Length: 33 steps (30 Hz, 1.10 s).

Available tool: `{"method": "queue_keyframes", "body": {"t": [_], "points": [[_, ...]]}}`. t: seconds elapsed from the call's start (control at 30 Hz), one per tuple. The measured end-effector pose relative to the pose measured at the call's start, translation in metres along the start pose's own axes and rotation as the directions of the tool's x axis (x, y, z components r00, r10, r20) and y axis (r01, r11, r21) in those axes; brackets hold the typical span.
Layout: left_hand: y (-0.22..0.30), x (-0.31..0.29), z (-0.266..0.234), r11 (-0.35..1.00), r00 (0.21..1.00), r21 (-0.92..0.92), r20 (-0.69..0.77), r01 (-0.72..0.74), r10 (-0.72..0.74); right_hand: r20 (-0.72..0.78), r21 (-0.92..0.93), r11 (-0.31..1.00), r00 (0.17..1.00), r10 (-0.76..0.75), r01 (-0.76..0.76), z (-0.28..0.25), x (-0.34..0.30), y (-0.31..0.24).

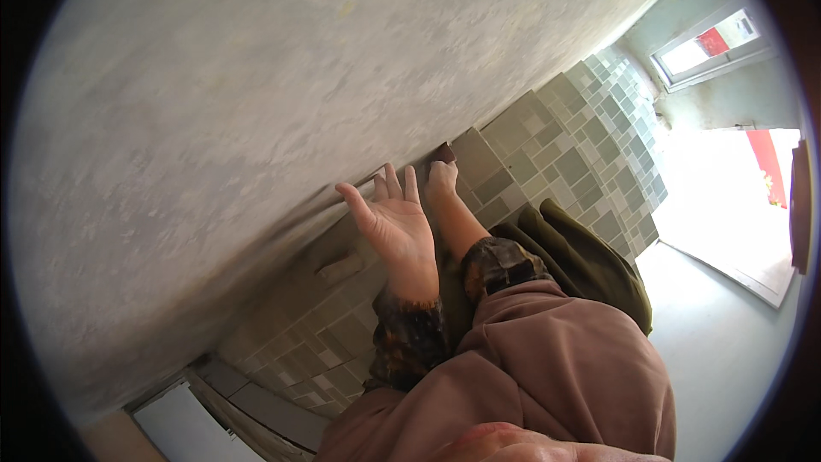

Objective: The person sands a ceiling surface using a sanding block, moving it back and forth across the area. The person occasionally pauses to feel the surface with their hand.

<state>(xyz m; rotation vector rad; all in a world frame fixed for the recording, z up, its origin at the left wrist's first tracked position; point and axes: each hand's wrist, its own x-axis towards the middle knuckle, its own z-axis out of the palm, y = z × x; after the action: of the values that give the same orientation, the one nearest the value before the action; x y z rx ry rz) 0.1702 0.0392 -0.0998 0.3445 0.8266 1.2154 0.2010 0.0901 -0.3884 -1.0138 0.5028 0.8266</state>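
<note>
My left hand (395, 227) is raised in front of the rough grey plastered wall (231, 77). Its fingers are spread, the palm shows, and nothing is in it. To its right my right hand (442, 178) closes round a small flat brown piece (444, 153) that looks like sandpaper. That piece is at the wall's surface or very near it; the fingers on it are partly hidden. White dust seems to coat both hands.
Green and grey patterned tiles (547, 150) cover the floor below. A pale block-like thing (340, 267) lies near the wall's foot. At the right are a bright doorway (718, 197) and a window (710, 47). A pale panel (184, 423) stands at lower left.
</note>
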Motion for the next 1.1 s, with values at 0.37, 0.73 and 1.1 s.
{"method": "queue_keyframes", "body": {"t": [0.37, 0.73, 1.1], "points": [[-0.007, 0.001, -0.002, 1.0, 1.0, 0.002, -0.017, -0.002, 0.002, -0.052, -0.071, 0.996, 0.997, -0.059, 0.055, -0.005, 0.005, -0.005], [-0.008, -0.008, 0.009, 0.996, 0.998, -0.062, -0.024, 0.065, -0.066, -0.026, -0.068, 0.991, 0.993, 0.112, -0.113, -0.017, 0.022, -0.014], [-0.02, -0.014, 0.013, 0.998, 0.999, 0.069, 0.046, 0.002, -0.005, -0.001, -0.164, 0.985, 0.999, -0.049, 0.048, -0.011, 0.012, -0.046]]}}
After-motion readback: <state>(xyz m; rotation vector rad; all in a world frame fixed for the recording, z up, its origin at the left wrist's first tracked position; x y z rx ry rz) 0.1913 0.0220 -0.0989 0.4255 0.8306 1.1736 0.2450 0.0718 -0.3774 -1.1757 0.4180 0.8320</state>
